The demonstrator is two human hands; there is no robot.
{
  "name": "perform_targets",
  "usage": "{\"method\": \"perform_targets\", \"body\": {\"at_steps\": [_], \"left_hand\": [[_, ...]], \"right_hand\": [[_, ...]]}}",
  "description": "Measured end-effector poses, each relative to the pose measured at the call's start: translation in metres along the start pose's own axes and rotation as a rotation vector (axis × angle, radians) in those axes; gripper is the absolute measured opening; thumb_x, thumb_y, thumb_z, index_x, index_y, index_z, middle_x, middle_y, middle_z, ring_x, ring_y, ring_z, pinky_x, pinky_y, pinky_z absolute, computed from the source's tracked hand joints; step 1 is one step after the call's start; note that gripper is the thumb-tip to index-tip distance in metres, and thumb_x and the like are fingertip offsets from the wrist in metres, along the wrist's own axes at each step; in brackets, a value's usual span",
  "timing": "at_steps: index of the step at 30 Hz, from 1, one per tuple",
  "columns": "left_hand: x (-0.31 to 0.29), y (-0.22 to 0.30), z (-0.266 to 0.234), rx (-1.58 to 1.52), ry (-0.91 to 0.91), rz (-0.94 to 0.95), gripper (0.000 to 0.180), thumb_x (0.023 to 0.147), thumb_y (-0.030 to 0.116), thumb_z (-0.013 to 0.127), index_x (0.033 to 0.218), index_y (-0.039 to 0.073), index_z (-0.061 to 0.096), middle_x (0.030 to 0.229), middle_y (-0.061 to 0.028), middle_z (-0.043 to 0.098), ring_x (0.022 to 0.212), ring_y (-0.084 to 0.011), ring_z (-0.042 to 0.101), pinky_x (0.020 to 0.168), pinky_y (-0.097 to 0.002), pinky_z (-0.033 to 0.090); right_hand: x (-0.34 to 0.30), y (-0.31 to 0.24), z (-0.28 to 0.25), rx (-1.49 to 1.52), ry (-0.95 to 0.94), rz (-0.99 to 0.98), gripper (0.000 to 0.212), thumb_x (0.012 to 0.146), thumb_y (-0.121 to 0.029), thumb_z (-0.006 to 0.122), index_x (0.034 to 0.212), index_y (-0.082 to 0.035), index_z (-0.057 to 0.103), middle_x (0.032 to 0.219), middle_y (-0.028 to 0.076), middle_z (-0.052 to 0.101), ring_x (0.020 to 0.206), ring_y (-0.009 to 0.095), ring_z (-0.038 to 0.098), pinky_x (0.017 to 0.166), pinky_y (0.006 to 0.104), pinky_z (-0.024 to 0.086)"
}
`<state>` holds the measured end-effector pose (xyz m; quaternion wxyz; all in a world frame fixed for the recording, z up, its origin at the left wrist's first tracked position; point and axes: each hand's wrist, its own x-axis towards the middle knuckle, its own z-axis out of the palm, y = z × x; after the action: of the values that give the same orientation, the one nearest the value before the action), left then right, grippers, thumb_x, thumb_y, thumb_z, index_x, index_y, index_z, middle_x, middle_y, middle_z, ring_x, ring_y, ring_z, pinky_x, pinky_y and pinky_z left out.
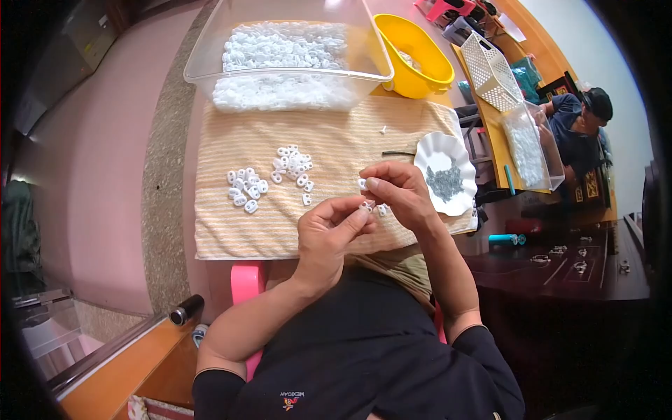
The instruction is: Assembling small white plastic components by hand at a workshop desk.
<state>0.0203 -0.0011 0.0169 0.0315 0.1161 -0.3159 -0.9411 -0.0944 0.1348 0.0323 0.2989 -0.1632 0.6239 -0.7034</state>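
Note:
My left hand (327, 229) is closed in a pinch on a small white plastic piece (366, 206). Just above it, my right hand (404, 196) pinches another white plastic piece (362, 183) between thumb and forefinger. A few more white pieces (383, 209) lie on the striped towel (231, 147) under my right wrist. To the left, a pile of white two-holed plastic pieces (247, 187) rests on the towel, with a second pile (292, 162) beside it. Right of my hands stands a scalloped white plate (426, 148) holding a heap of tiny dark grey parts (446, 183).
A large clear bin (203, 70) of white pieces stands at the far side, next to a yellow basin (437, 59). A thin black stick (397, 152) lies near the plate. At far right, a person (577, 126) sits by another clear box (553, 164) and a white perforated basket (490, 73).

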Motion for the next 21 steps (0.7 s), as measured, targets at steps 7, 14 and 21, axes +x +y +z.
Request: {"method": "perform_targets", "body": {"at_steps": [7, 14, 21], "left_hand": [[0.003, -0.001, 0.000, 0.005, 0.001, -0.007, 0.019, 0.089, 0.003, 0.063, 0.108, -0.001, 0.061, 0.096, -0.0105, 0.067, 0.081, -0.0149, 0.066, 0.076, -0.0268, 0.056], [0.005, -0.004, -0.005, -0.016, -0.011, -0.021, 0.019, 0.089, 0.004, 0.063, 0.107, -0.001, 0.062, 0.095, -0.0108, 0.068, 0.082, -0.0155, 0.066, 0.076, -0.0268, 0.056], [0.007, -0.004, -0.005, -0.030, -0.012, -0.046, 0.018, 0.089, 0.001, 0.062, 0.106, -0.004, 0.062, 0.095, -0.0110, 0.068, 0.080, -0.0139, 0.066, 0.075, -0.0255, 0.056]], "right_hand": [[-0.014, -0.002, -0.010, -0.045, -0.084, 0.027, 0.024, 0.092, -0.009, 0.060, 0.111, 0.006, 0.061, 0.090, 0.009, 0.067, 0.075, 0.013, 0.065, 0.069, 0.0261, 0.055], [-0.018, 0.002, -0.015, 0.003, -0.152, 0.018, 0.029, 0.089, -0.005, 0.063, 0.116, 0.006, 0.059, 0.096, 0.011, 0.068, 0.081, 0.015, 0.066, 0.072, 0.0281, 0.056], [-0.017, 0.006, -0.020, 0.032, -0.192, 0.024, 0.034, 0.088, 0.001, 0.062, 0.121, 0.008, 0.055, 0.101, 0.016, 0.067, 0.089, 0.023, 0.067, 0.076, 0.0338, 0.058]]}}
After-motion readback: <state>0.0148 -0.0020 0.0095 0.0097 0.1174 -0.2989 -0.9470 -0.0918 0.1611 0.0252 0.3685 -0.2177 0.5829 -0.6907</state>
